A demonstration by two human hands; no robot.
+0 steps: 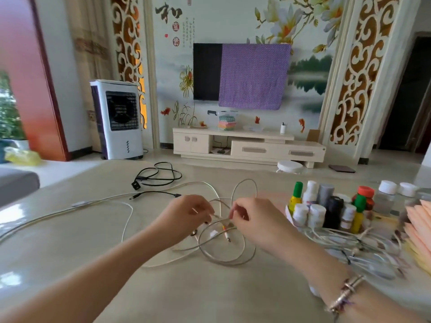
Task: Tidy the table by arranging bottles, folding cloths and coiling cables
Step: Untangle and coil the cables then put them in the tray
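Observation:
A grey-white cable (224,255) with coloured plugs lies in loose loops at the middle of the glossy table (70,229). My left hand (186,215) and my right hand (254,220) both pinch strands of it just above the loops, fingers curled. One long strand of the cable trails off to the left. A black cable (158,176) lies coiled at the far side, and a short black lead (154,194) lies in front of it. Several bottles (331,206) stand grouped at the right. Pink and yellow folded cloths (419,229) sit at the right edge.
A bundle of white cables (354,248) lies in front of the bottles, close to my right forearm. Beyond the table are a white air cooler (119,120), a TV cabinet (247,145) and a small white stool (289,166).

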